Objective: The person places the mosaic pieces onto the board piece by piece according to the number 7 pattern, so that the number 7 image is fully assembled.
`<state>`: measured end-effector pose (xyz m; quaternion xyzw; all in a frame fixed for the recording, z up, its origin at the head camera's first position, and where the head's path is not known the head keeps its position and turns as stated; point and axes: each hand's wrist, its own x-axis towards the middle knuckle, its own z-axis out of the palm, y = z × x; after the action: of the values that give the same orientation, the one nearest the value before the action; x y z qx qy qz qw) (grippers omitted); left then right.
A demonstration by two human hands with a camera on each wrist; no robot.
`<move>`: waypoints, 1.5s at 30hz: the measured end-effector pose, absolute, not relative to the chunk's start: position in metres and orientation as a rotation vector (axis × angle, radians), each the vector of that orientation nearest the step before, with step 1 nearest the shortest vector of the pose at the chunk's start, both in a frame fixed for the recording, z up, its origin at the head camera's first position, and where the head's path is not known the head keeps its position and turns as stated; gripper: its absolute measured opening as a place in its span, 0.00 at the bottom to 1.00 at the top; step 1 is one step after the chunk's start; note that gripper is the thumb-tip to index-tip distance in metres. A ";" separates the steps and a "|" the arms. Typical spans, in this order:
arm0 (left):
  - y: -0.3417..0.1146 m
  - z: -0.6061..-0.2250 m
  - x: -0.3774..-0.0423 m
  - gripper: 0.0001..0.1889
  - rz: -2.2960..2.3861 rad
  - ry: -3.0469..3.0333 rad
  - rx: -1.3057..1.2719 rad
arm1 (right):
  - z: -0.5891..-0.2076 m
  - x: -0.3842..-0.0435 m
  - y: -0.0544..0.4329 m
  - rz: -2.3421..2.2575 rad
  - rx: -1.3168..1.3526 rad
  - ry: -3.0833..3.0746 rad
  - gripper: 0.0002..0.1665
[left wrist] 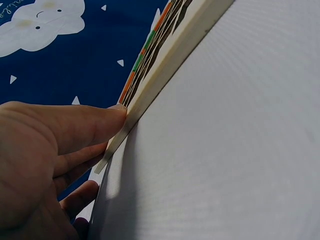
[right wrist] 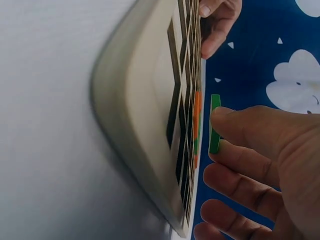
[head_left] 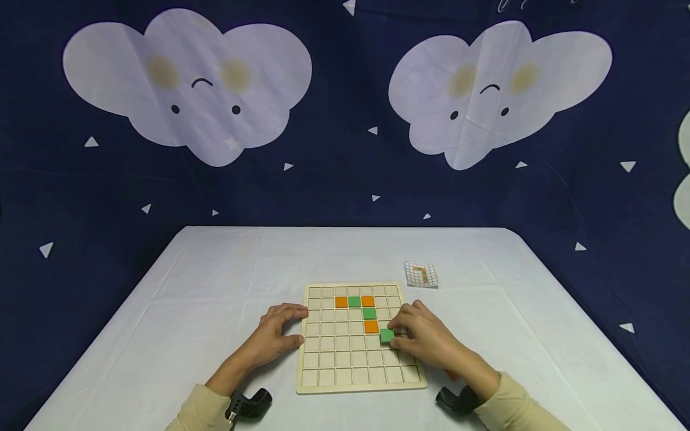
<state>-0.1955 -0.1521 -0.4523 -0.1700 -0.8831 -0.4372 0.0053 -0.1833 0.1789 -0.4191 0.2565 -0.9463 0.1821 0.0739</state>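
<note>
A wooden grid board (head_left: 362, 386) lies flat on the table with a line of orange and green square tiles set in its cells. Between thumb and fingertips my right hand (head_left: 428, 335) pinches a green tile (head_left: 386, 336), just right of the lowest orange tile (head_left: 371, 327). The right wrist view shows this green tile (right wrist: 215, 125) edge-on, raised above the board's surface. At the board's left side, the thumb and fingertips of my left hand (head_left: 275, 332) touch the rim with fingers extended. The thumb (left wrist: 95, 127) rests at that edge in the left wrist view.
A small card (head_left: 421, 275) printed with a coloured grid pattern lies behind the board, to the right. Part of an orange piece (head_left: 451, 375) shows beside my right forearm. A dark blue cloth with clouds (head_left: 345, 179) hangs behind the white table (head_left: 215, 263).
</note>
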 end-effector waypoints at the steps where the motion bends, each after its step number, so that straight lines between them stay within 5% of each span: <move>1: -0.152 -0.452 -0.196 0.23 -1.371 -2.767 -0.532 | -0.419 -0.183 0.178 0.548 0.773 -2.839 0.14; 45: -0.150 -0.450 -0.195 0.24 -1.375 -2.773 -0.530 | -0.425 -0.185 0.157 0.476 0.947 -2.764 0.13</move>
<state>-0.1947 -0.1501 -0.4505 -0.1688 -0.8830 -0.4380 0.0008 -0.1845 0.1566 -0.4250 0.3185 -0.9299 0.1600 0.0905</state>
